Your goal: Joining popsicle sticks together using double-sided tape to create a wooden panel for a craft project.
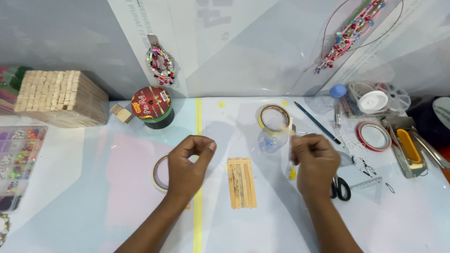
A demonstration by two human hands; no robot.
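Head view. My left hand (186, 167) hovers above the table (93, 206), fingers curled in, thumb and forefinger tips pressed together in a pinch; whether anything thin sits between them I cannot tell. Under and just left of this hand lies a roll of masking tape (158, 174), flat on the table, partly covered by the hand.

My right hand (315, 161) is raised to the same height, fingers closed on a strip of clear tape (287, 129) that runs up and left from the fingertips toward the roll of clear tape (274, 117) lying behind it. The strip is blurred, so its exact end is unclear.

Between the two hands, flat on the table, lies a raft of wooden craft sticks (242, 182), set side by side with a cross stick at the far end. Neither hand touches it. A yellow line of tape (198, 117) runs along the table just left of it.

Right of my right hand: black-handled scissors (340, 188), partly hidden by the wrist; a blue pencil (318, 123); a red-rimmed tape roll (373, 136); a stapler with a yellow insert (408, 151). Far left: a block of stacked wooden sticks (61, 97) and a bead organiser box (18, 164). Behind the left hand: a spool of green ribbon (152, 107).
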